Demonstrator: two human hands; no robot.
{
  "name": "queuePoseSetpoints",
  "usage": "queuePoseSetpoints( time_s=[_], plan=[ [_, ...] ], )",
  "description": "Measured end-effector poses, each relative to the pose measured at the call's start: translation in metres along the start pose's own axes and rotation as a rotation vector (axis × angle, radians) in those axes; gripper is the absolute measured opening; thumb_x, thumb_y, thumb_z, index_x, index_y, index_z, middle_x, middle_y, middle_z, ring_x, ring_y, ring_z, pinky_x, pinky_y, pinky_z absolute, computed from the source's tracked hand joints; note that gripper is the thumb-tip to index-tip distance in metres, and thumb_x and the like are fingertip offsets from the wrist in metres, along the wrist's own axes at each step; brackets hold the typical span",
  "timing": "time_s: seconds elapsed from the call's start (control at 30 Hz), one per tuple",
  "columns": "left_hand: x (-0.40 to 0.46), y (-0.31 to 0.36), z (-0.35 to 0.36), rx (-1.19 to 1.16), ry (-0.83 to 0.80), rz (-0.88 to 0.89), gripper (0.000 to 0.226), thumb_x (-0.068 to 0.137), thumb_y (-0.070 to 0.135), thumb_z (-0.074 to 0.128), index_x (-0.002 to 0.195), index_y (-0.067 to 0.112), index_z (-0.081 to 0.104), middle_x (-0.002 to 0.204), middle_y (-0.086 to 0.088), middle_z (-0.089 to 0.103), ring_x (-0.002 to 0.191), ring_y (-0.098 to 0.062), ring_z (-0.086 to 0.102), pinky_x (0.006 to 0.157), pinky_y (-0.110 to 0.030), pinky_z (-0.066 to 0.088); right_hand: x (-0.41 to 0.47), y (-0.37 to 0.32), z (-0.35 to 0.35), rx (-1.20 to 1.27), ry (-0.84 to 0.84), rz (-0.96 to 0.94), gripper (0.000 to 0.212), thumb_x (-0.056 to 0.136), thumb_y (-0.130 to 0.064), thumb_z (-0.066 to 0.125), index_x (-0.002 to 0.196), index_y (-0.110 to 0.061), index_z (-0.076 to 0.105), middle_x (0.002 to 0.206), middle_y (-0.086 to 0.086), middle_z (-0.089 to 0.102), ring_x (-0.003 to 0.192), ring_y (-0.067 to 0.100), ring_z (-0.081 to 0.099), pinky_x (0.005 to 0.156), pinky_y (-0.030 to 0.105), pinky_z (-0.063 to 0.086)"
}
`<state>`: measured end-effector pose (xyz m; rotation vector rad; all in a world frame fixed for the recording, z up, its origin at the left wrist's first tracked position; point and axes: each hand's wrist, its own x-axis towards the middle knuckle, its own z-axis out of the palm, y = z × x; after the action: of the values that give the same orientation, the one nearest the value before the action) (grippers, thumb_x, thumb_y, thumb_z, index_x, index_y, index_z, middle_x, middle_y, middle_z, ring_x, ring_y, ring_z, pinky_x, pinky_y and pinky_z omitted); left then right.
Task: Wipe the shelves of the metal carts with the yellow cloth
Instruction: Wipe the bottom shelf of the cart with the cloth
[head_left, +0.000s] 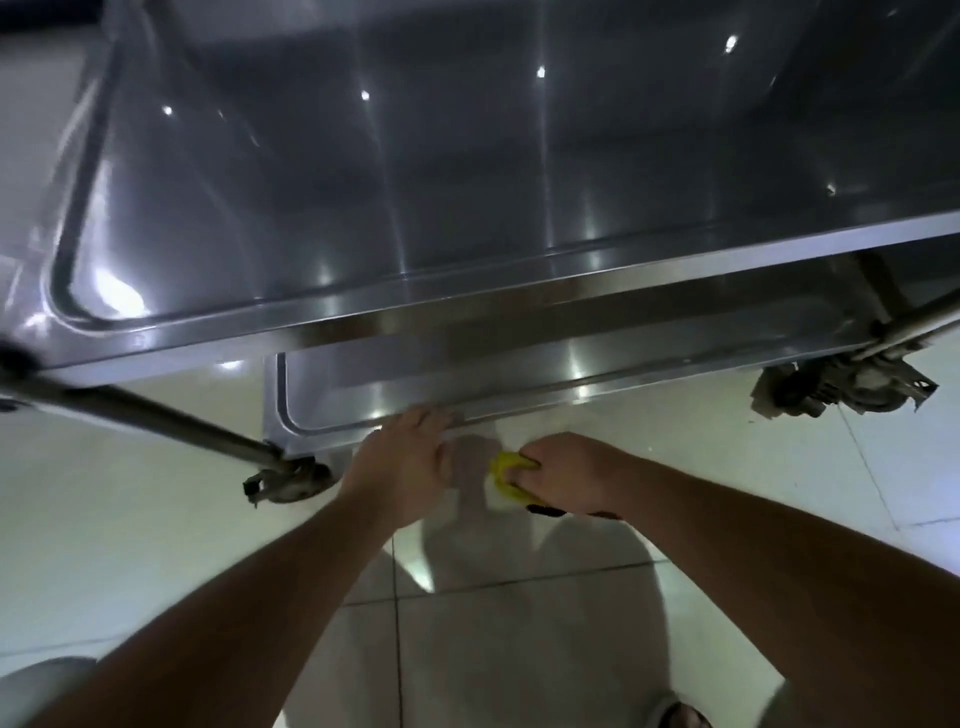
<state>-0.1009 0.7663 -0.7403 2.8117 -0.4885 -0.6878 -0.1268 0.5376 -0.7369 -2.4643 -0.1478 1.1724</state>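
While the left hand rests on the front rim of the lower shelf, its fingers lie together over the edge; whether they curl round it I cannot tell. The right hand is just beside it, above the floor, with fingers curled round the bunched yellow cloth. The cloth is near the rim, but not on the shelf. Above is the top shelf of the cart. Two wheels stand on the tiles.
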Motion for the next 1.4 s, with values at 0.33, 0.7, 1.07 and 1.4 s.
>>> queuePoseSetpoints(
  time_s=[0.33,0.7,1.07,1.4],
  plan=[
    [-0.154,0.026,-0.073,-0.034,-0.305,-0.19,0.044,0.106,0.038,0.041,0.146,0.023,0.049,0.141,-0.001,0.056,0.124,-0.026,0.055,0.1,-0.041,0.048,-0.138,-0.074,-0.002,0.109,-0.122,0.219,0.044,0.104,-0.054,0.04,0.1,-0.018,0.065,0.094,0.004,0.067,0.091,0.026,0.063,0.083,0.038,0.049],
    [-0.323,0.063,-0.262,-0.171,-0.358,-0.261,0.044,0.107,0.035,0.039,0.15,0.025,0.045,0.145,0.0,0.05,0.128,-0.024,0.052,0.103,-0.041,0.045,-0.328,-0.229,-0.084,0.451,-0.086,0.362,0.055,0.107,-0.059,0.032,0.102,-0.017,0.067,0.106,0.007,0.069,0.096,0.024,0.06,0.086,0.035,0.042],
    [-0.431,0.027,-0.452,-0.172,-0.172,-0.249,0.046,0.107,0.038,0.039,0.15,0.024,0.044,0.148,0.0,0.049,0.127,-0.025,0.053,0.1,-0.04,0.048,-0.454,-0.392,-0.186,1.006,0.156,0.425,0.048,0.099,-0.059,0.054,0.108,-0.015,0.071,0.096,0.02,0.075,0.072,0.03,0.066,0.067,0.038,0.053],
    [-0.441,0.025,-0.565,-0.216,0.04,-0.343,0.044,0.106,0.038,0.04,0.148,0.026,0.047,0.147,0.0,0.049,0.129,-0.027,0.052,0.102,-0.041,0.047,-0.497,-0.465,-0.28,0.737,0.266,0.133,0.046,0.102,-0.062,0.044,0.111,-0.026,0.071,0.106,0.003,0.071,0.098,0.025,0.067,0.094,0.04,0.053]
  ],
)
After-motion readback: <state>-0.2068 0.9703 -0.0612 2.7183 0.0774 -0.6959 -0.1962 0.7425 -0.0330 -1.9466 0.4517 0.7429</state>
